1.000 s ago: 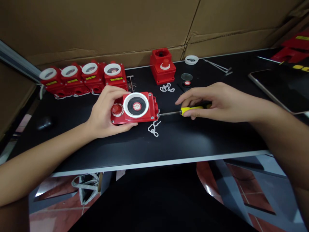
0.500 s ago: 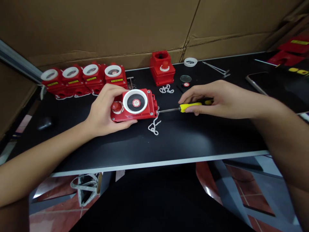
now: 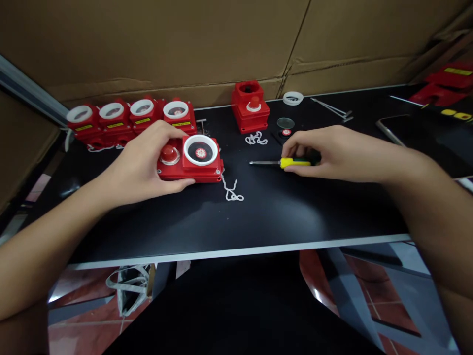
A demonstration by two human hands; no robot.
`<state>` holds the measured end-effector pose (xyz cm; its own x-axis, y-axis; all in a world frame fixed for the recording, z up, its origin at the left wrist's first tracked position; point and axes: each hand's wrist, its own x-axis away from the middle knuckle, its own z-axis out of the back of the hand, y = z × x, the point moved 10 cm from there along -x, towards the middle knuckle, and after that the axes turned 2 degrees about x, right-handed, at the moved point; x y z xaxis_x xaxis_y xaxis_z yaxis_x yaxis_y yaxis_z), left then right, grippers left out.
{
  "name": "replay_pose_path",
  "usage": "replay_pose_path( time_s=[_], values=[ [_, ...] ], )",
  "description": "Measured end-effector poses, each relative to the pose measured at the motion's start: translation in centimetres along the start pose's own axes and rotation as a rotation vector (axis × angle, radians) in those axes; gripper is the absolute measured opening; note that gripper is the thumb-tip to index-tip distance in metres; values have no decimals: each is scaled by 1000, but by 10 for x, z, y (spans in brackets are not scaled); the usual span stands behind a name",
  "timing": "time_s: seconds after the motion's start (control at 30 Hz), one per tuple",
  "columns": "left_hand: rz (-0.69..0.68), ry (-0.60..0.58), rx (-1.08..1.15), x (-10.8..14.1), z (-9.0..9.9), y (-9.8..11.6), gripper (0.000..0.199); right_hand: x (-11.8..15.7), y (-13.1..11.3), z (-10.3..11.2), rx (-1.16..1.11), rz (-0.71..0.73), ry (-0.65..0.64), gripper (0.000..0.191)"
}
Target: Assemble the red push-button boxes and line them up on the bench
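Two hands over black surface [image 3: 266,217]. Left hand [image 3: 138,165] gripping red box [image 3: 190,170], thumb along near side, fingers behind. White cord [image 3: 232,195] trailing from box's right end. Right hand [image 3: 328,153] closed round yellow-handled screwdriver [image 3: 293,162], tip pointing toward box, apart from it. Beyond left hand, row of red boxes [image 3: 131,118] with white rings.

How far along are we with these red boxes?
Four boxes lined up on the left look done, white rings fitted. In hand: a fifth box, ring on, in the left hand; the right hand holds a screwdriver clear of it. Apparently left: the ringless box behind, with a loose ring and glass disc nearby.
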<state>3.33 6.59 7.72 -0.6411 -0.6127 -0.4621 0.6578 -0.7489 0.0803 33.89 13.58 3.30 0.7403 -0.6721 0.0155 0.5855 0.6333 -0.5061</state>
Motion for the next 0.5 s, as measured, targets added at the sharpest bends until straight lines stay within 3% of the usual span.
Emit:
replay_pose_path(
  time_s=[0.07, 0.2, 0.27, 0.3, 0.4, 0.47, 0.5],
  values=[
    [55, -47, 30, 4, 0, -6, 85, 0, 1, -1, 18, -9, 5, 43],
    [151, -155, 29, 10, 1, -6, 118, 4, 0, -2, 98, -6, 9, 36],
    [290, -249, -16, 12, 0, -6, 97, 7, -5, -1, 166, 19, 33, 33],
    [285, -266, -37, 9, 2, 3, 91, 9, -9, 3, 203, 36, 64, 32],
    [41, -104, -111, -9, 20, 57, 58, 12, -25, 20, 333, 84, 186, 29],
    [-176, -47, -157, -16, 17, 98, 29, 9, -33, 35, 442, 98, 232, 26],
    [-251, -80, -187, -17, 6, 113, 20, 5, -36, 42, 495, 93, 234, 25]
  ],
)
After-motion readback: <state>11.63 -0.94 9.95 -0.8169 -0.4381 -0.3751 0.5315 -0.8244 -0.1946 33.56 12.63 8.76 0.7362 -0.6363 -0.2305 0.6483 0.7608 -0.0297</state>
